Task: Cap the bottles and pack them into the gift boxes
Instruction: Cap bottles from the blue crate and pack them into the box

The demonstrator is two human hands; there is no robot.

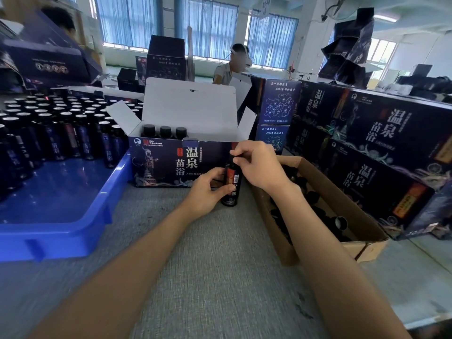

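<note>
A dark bottle with a red label stands upright on the grey table, just in front of the open gift box. My left hand grips its body from the left. My right hand pinches the black cap on the bottle's top. Three capped bottles stand inside the gift box at its left. Several uncapped bottles fill the blue tray on the left. A brown carton on the right holds several loose black caps.
Stacked closed gift boxes form a wall along the right. More boxes stand behind the open one, whose white lid is raised. A person sits at the back. Grey table surface lies between my arms.
</note>
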